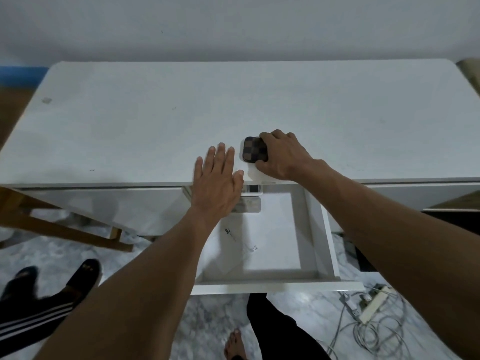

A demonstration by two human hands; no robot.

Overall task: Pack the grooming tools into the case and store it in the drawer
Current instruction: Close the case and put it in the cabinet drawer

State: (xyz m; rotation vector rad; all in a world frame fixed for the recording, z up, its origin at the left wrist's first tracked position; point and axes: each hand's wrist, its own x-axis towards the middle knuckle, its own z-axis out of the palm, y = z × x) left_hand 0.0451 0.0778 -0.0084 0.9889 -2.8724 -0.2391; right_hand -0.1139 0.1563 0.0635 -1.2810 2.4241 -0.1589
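Right hand: the right hand grasps the checkered case, fingers curled over its right side.
Left hand: the left hand is released and flat, fingers straight, just left of the case.
Case: on the white desk, by its near edge.
Drawer: the drawer stands pulled out below the hands.
Floor: a power strip and cables lie near right.

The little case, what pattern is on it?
The case has dark and light brown checks, best in the head view.
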